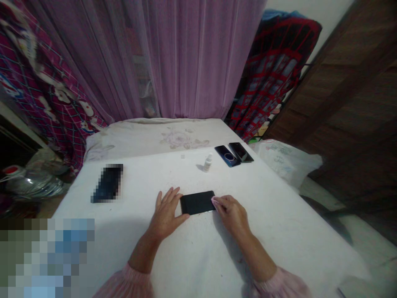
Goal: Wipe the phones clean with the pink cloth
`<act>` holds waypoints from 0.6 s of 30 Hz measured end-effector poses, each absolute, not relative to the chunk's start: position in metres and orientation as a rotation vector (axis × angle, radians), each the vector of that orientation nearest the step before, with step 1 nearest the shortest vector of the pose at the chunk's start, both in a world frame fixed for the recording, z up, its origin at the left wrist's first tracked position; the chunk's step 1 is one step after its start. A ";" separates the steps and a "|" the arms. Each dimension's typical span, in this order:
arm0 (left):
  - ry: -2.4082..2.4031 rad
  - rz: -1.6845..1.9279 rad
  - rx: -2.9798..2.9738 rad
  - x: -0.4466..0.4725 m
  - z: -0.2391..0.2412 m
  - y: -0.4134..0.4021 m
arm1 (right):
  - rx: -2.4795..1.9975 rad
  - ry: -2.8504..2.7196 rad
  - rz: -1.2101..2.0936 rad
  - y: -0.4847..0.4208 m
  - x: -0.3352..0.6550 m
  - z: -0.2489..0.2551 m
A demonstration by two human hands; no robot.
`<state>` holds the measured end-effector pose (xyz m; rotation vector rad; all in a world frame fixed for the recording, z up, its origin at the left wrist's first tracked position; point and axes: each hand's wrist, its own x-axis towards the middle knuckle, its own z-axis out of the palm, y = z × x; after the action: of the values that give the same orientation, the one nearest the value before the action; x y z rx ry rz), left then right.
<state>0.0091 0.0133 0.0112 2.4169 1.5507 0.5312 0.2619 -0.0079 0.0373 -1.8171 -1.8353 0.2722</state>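
A dark smartphone [197, 203] lies flat on the white table cover, its long side running left to right. My left hand [166, 213] rests at the phone's left end, fingers spread and the thumb along its near edge. At the right end, my right hand [231, 211] pinches a small pink cloth [214, 200] against the phone's edge; most of the cloth is hidden in the fingers. Beyond the phone stands a small clear spray bottle [207, 163] with a whitish cap.
Two more phones [228, 156] [241, 152] lie at the table's back right. A blurred dark device [108, 183] is on the left. The white table cover [182, 256] meets a floral cloth [149, 138] at the back, below purple curtains [192, 62]. A plastic bag [283, 159] sits past the right edge.
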 end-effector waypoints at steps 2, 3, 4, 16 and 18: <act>1.547 0.527 2.419 0.009 0.011 0.014 | -1.837 -1.850 0.247 0.011 0.258 0.040; 1.546 0.524 2.419 0.008 0.011 0.014 | -1.847 -1.854 0.234 0.020 0.255 0.041; 1.547 0.525 2.418 0.009 0.012 0.014 | -1.858 -1.850 0.225 0.027 0.253 0.042; 1.586 0.561 2.421 0.013 0.015 0.011 | -1.644 -1.795 0.159 -0.015 0.267 0.024; 1.589 0.557 2.428 0.014 0.014 0.011 | -1.613 -1.824 0.111 -0.016 0.260 0.025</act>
<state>0.0138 0.0108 0.0141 2.4281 1.5895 0.5567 0.2605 -0.0160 0.0253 -1.6134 -1.8238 0.1112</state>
